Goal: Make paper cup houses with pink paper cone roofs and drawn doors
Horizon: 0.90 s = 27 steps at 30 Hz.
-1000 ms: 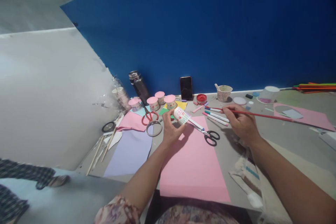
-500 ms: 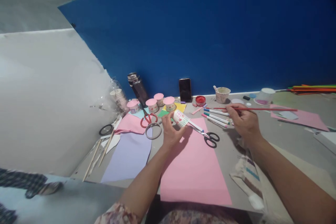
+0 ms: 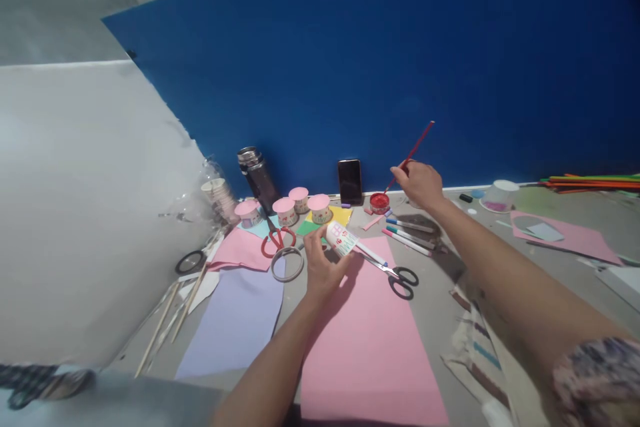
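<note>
My left hand (image 3: 325, 263) is closed around a small white paper cup (image 3: 342, 240), tilted on its side and painted with a pink window, red flowers and green stems. In my right hand (image 3: 421, 181) is a slim red paintbrush (image 3: 418, 145), its tip down at an open pot of red paint (image 3: 379, 203). Black-handled scissors (image 3: 403, 283) and a white marker (image 3: 372, 255) lie just right of the cup. Beneath my left hand spreads a large pink paper sheet (image 3: 370, 353). Several decorated cups with pink round tops (image 3: 319, 204) stand behind the left hand.
A dark flask (image 3: 257, 180) and a phone (image 3: 350, 181) stand near the blue panel (image 3: 380, 67). Red-handled scissors (image 3: 273, 241), a tape roll (image 3: 287, 264) and lilac paper (image 3: 233, 320) are on the left. Several markers (image 3: 407, 240) lie below my right forearm.
My right hand has moved forward and left, bringing the paintbrush from nearly level to upright with its tip at the red paint pot. My left hand still holds the cup.
</note>
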### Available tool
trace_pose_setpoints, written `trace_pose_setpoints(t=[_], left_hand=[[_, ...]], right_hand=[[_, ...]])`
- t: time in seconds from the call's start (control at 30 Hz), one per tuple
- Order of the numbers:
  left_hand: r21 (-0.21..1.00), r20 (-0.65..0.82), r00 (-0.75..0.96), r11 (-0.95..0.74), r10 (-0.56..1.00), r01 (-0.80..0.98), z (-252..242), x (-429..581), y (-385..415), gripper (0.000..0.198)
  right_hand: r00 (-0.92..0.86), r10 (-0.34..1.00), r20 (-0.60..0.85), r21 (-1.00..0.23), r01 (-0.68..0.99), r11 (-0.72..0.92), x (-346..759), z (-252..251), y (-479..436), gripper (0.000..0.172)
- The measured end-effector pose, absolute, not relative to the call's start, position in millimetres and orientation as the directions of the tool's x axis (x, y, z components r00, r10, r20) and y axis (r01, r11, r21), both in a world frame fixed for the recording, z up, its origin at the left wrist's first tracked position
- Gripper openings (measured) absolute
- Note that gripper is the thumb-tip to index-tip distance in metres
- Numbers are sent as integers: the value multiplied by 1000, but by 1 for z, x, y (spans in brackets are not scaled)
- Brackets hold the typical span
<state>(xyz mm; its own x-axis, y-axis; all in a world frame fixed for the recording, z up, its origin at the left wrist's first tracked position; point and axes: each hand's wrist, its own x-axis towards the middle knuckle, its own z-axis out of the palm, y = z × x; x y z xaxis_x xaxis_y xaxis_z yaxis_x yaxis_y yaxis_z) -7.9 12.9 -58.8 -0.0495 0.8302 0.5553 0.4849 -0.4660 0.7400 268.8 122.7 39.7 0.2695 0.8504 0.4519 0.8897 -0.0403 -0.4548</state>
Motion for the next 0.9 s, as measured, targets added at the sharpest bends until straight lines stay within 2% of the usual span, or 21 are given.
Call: trace_pose_setpoints(t=[0.13, 0.33, 0.6, 0.9], left_hand=[[768, 528, -84, -433, 845, 473, -58, -8, 14, 66], [802, 480, -94, -392, 872, 451, -59, -7, 15, 66], [825, 433, -92, -353, 896, 442, -59, -5, 14, 65], [844, 397, -90, -324, 914, 427, -53, -3, 14, 62]], right_hand=[[236, 895, 379, -374, 924, -85, 264, 40, 147, 39], [162, 931, 327, -306, 950, -58, 259, 28, 172, 37], [124, 908, 401, -286, 958, -5, 261, 24, 172, 41], [-12, 905, 426, -216, 970, 115, 267, -4, 135, 38]])
